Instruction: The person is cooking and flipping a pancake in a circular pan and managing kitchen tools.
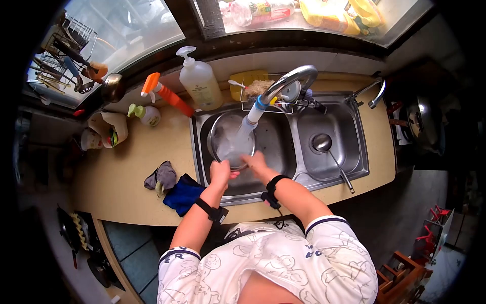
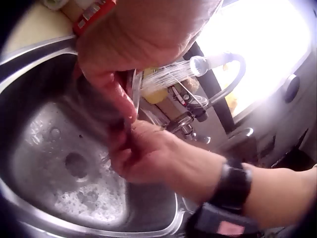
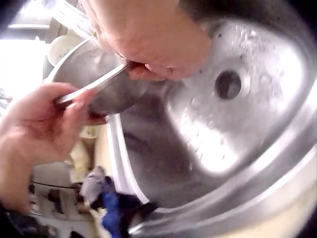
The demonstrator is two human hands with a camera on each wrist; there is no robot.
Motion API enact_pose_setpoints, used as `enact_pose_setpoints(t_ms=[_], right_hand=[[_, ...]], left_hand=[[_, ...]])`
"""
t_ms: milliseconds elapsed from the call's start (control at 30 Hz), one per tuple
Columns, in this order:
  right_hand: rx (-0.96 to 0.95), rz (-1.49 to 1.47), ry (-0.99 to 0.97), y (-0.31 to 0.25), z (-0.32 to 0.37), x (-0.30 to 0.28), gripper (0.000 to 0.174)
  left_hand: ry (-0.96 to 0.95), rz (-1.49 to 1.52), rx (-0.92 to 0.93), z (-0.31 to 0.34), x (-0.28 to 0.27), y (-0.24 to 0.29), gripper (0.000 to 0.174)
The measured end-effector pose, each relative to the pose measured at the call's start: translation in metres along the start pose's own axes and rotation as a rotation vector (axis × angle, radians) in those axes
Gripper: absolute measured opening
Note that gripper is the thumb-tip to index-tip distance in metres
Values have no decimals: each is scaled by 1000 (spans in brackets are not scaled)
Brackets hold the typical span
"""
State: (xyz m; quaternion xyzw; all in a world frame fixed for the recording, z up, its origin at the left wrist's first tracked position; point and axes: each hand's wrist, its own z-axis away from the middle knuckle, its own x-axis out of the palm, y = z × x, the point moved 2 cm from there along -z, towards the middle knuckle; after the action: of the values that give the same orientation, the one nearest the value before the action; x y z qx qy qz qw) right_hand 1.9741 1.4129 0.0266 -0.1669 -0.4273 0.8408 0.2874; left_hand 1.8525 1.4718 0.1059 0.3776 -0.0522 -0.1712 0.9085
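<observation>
A round metal bowl (image 1: 218,137) is tilted in the left sink basin (image 1: 276,144), under water spraying from the faucet head (image 1: 251,117). My left hand (image 1: 220,173) grips the near side of its rim, thumb on one face and fingers on the other, as the right wrist view shows of the bowl (image 3: 116,94) and the hand (image 3: 44,121). Close beside it, my right hand (image 1: 257,162) holds the rim with curled fingers, partly blurred. In the left wrist view the right hand (image 2: 148,153) is at the bowl's edge, and the left hand hides most of the bowl.
A ladle (image 1: 322,144) lies in the right basin, its handle over the front edge. Behind the sink stand a large pump bottle (image 1: 200,83), an orange spray bottle (image 1: 169,96) and a wire rack (image 1: 268,106). Blue cloth (image 1: 182,195) and grey cloth (image 1: 162,177) lie left on the counter.
</observation>
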Motion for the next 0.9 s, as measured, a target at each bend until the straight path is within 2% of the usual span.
enact_pose_setpoints(t_ms=[33,67,133,167,233,333,467,533,567,600,667,700,733,800,833,867,900], right_hand=[[-172,188,-41,49,-52,-11,37],[-172,182,-42,31,-55,-15,37],[-96,633,1,-19,-34,-24,43],[-98,633,5,-31,-27,-26,43],[-257,853,137,-47,-18,-26,45],[-233,921,122,-51,-13,-27,47],[-158,760,143,-10,-8,-5,48],[-653,499,454,12,0,15,56],[-583,452,342,16,-4,12,56],[-584,453,342,1,0,3,56],[-238,628,107,-40,4,-17,51],[-179,672,108,-51,-1,-27,45],[-183,666,109,-47,-11,-29,45],[-265,455,64,-15,-33,-28,40],[-214,316,94,2,-41,-21,29],[-214,318,96,12,-30,-11,29],[-167,-41,86,23,-18,1,26]], left_hand=[[-8,-26,11,5,2,4,30],[-15,-54,19,8,2,7,30],[-51,-19,32,2,1,2,32],[-38,-37,47,-3,1,1,32],[-11,-37,93,1,1,7,32],[8,6,24,9,-2,16,31],[21,31,-30,10,-8,15,32],[8,54,-5,6,-11,12,31],[8,55,-2,5,-12,14,31],[-5,-3,16,6,-14,15,32],[-15,-64,35,11,-20,22,32],[-40,-178,27,16,-23,30,34],[-64,-291,19,16,-26,37,35],[-71,-326,-22,2,-30,26,39],[105,-353,252,-12,-29,15,44],[284,-376,525,-16,-28,11,53],[333,-323,522,-5,-21,17,69]])
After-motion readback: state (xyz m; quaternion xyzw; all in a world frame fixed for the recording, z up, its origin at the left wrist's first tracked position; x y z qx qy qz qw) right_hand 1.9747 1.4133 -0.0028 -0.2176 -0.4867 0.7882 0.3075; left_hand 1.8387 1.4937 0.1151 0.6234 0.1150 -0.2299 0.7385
